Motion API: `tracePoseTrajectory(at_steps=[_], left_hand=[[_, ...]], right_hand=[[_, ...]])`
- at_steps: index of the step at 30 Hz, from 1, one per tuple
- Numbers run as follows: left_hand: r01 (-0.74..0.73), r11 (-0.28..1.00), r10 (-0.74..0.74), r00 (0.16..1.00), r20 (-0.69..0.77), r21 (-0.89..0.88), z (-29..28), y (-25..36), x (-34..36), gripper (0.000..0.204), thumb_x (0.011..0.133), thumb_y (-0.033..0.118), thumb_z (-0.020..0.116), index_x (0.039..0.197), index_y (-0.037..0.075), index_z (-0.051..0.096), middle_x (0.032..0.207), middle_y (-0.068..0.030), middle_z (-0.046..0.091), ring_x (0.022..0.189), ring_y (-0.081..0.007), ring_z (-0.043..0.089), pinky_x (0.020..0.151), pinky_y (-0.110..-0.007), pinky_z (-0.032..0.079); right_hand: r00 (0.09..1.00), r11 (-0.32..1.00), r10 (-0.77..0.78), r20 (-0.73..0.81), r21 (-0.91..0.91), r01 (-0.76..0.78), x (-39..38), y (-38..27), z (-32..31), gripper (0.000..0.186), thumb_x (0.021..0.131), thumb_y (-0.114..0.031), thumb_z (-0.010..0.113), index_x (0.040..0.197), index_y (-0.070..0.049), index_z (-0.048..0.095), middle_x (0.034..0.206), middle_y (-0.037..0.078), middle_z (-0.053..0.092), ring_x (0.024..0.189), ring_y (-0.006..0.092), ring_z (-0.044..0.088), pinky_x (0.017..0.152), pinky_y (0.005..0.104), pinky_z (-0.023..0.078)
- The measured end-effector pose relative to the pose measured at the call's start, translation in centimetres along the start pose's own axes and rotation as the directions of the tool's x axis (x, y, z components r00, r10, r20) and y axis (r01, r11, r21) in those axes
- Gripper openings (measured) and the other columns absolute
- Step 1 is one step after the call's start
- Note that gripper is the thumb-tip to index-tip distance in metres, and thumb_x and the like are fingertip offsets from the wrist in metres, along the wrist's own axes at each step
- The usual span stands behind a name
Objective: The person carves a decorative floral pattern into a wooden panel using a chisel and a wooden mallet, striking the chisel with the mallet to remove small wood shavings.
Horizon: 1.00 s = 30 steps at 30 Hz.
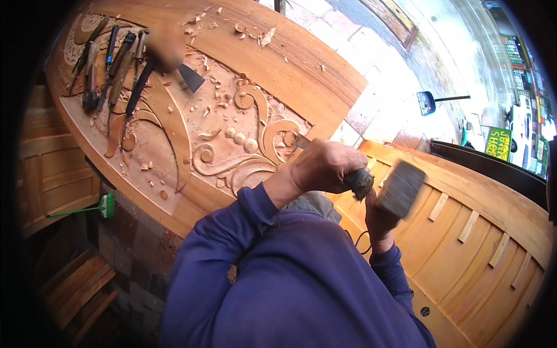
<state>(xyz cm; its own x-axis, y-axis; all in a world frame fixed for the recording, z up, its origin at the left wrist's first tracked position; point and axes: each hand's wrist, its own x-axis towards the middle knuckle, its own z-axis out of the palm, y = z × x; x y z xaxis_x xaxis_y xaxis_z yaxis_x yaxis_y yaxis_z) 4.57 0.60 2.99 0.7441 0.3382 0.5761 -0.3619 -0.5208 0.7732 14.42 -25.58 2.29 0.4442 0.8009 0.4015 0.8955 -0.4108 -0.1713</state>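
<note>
My left hand (325,165) is closed around a wood chisel; its worn dark handle end (360,183) sticks out toward the right. The chisel's metal blade (300,141) meets the right part of the scroll carving on a wooden panel (174,197). My right hand (380,223) grips a mallet with a dark, blocky head (401,188), slightly blurred. That head is held just right of the chisel handle, with a small gap between them. Curled leaves, scrolls and a row of round beads (239,138) stand in relief on the panel, among loose wood shavings (268,37).
Several carving chisels (120,64) lie at the panel's upper left, beside a blurred brown rounded shape (166,47) and a dark flat blade (190,77). A slatted wooden piece (464,243) stands at right. A green broom (106,206) and wooden steps (81,290) are at left.
</note>
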Motion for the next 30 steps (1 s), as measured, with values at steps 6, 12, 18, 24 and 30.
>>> tracePoseTrajectory(at_steps=[6, 12, 18, 24, 30], left_hand=[[-0.063, 0.992, 0.077, 0.989, 0.126, -0.112, -1.6, 0.2, -0.3, 0.021, 0.085, 0.024, 0.079, 0.078, 0.011, 0.065, 0.069, -0.0072, 0.063, 0.064, -0.0284, 0.068, 0.054, -0.039, 0.052], [-0.078, 0.987, 0.125, 0.923, 0.363, -0.142, -2.6, 0.3, -1.2, 0.018, 0.085, 0.023, 0.078, 0.079, 0.013, 0.064, 0.067, -0.0055, 0.06, 0.061, -0.0268, 0.066, 0.053, -0.038, 0.052], [-0.281, 0.96, 0.261, 0.888, 0.379, -0.004, -5.1, 0.7, -1.4, 0.018, 0.084, 0.021, 0.077, 0.077, 0.013, 0.063, 0.065, -0.0017, 0.052, 0.057, -0.0216, 0.059, 0.049, -0.036, 0.047], [-0.169, 0.897, 0.025, 0.942, 0.336, 0.408, -6.6, 4.4, -5.0, 0.014, 0.09, 0.023, 0.075, 0.093, 0.011, 0.068, 0.064, -0.0003, 0.047, 0.053, -0.0164, 0.053, 0.045, -0.033, 0.041], [0.375, 0.663, -0.617, 0.764, 0.189, 0.647, -6.7, 4.5, -6.1, 0.08, 0.084, 0.029, 0.083, 0.153, 0.005, 0.052, 0.066, -0.0135, 0.065, 0.057, -0.0274, 0.068, 0.053, -0.04, 0.051]], right_hand=[[0.974, 0.939, -0.104, -0.203, 0.303, 0.164, 1.8, -2.9, -0.8, 0.051, 0.096, -0.018, 0.075, 0.143, -0.018, 0.054, 0.122, 0.018, 0.061, 0.102, 0.0337, 0.064, 0.081, 0.0432, 0.055], [0.977, 0.928, -0.142, -0.159, 0.322, 0.188, 1.1, -2.7, -0.9, 0.037, 0.1, -0.038, 0.068, 0.133, -0.027, 0.055, 0.117, 0.017, 0.062, 0.095, 0.0345, 0.066, 0.078, 0.0455, 0.057], [0.986, 0.929, -0.135, -0.098, 0.335, 0.16, 1.9, -4.3, -1.4, 0.033, 0.106, -0.036, 0.059, 0.138, -0.035, 0.051, 0.115, 0.017, 0.064, 0.09, 0.0346, 0.068, 0.08, 0.0456, 0.058], [0.942, 0.773, 0.33, -0.058, 0.589, -0.235, -4.4, -2.4, 0.5, 0.056, 0.101, -0.024, 0.069, 0.151, -0.03, 0.044, 0.124, 0.018, 0.061, 0.107, 0.0361, 0.064, 0.083, 0.0441, 0.057], [0.986, 0.98, 0.134, -0.096, 0.162, -0.118, -3.9, -2.0, -0.6, 0.106, 0.074, -0.012, 0.095, 0.159, -0.008, 0.031, 0.134, 0.022, 0.059, 0.119, 0.038, 0.062, 0.1, 0.0499, 0.052]])
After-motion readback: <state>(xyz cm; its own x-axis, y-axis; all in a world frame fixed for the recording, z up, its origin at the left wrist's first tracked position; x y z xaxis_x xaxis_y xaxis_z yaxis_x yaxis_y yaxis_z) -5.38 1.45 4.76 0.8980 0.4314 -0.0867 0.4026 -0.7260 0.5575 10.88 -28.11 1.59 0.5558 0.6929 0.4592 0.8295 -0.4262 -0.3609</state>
